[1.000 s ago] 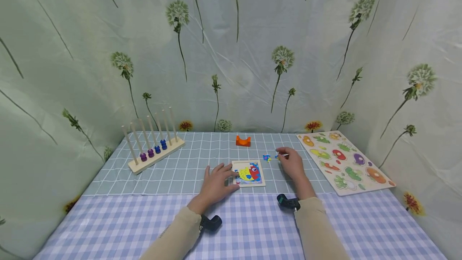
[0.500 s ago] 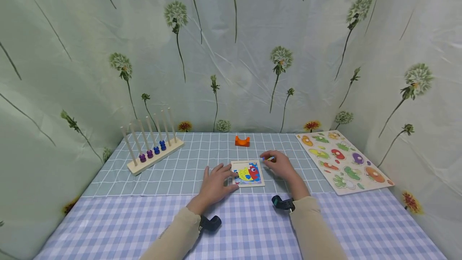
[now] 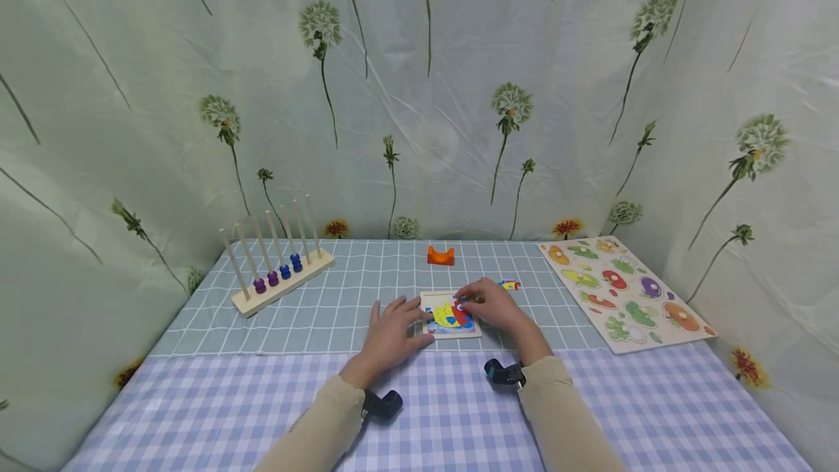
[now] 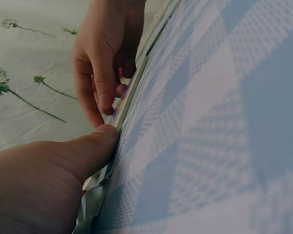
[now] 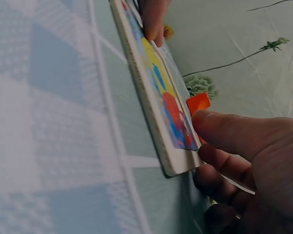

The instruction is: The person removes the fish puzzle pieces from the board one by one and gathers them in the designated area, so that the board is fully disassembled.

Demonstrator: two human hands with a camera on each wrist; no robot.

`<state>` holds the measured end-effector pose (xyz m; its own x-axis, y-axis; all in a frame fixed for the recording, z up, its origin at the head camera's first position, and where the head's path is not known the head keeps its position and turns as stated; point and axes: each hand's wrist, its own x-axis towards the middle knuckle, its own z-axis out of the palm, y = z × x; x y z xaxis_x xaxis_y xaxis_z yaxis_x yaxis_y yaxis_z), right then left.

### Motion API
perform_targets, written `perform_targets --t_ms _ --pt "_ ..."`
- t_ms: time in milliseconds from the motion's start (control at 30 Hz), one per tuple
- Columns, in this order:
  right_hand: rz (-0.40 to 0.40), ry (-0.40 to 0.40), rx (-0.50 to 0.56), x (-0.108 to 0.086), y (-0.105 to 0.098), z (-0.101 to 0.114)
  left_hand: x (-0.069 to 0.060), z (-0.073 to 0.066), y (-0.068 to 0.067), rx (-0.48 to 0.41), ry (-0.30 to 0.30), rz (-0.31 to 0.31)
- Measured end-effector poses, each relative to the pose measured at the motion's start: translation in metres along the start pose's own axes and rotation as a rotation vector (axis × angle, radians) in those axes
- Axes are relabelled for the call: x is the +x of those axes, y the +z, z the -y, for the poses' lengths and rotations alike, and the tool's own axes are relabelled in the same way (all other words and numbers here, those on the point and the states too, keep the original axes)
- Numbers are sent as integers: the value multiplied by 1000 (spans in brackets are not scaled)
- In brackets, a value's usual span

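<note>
A small framed fish puzzle (image 3: 447, 335) lies flat on the grey cloth, its fish yellow and red on blue. My left hand (image 3: 392, 333) rests at its left side with fingers spread, and in the left wrist view the thumb (image 4: 100, 144) presses the near edge of the frame. Over the puzzle's upper right corner, my right hand (image 3: 493, 304) pinches a small blue puzzle piece (image 3: 460, 298), mostly covered by the fingers. Another puzzle piece (image 3: 509, 285), red, yellow and blue, lies on the cloth behind the right hand.
An orange arched block (image 3: 440, 256) stands behind the puzzle. To the left is a wooden peg stand (image 3: 288, 285) with purple and blue beads. A vegetable puzzle board (image 3: 623, 290) lies at the right. A dandelion-print curtain (image 3: 432, 93) hangs around the table.
My right hand has taken a puzzle piece from the cloth and moved left with it, onto the puzzle's upper right corner. The left hand has stayed in place.
</note>
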<state>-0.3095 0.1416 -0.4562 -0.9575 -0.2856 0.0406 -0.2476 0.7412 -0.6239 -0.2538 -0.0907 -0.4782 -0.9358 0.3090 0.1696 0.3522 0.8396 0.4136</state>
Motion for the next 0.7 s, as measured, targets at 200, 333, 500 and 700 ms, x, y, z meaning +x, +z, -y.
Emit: perform_targets --t_ms 200,333,500,700 --pt "-44 37 -72 1 7 2 0 1 0 -8 7 -1" --pt "-73 63 -107 1 10 5 1 2 1 -9 11 -5" --pt "-81 82 -111 1 12 9 1 3 1 -5 5 1" --pt "-69 109 -106 0 13 13 2 2 2 5 -1 5"
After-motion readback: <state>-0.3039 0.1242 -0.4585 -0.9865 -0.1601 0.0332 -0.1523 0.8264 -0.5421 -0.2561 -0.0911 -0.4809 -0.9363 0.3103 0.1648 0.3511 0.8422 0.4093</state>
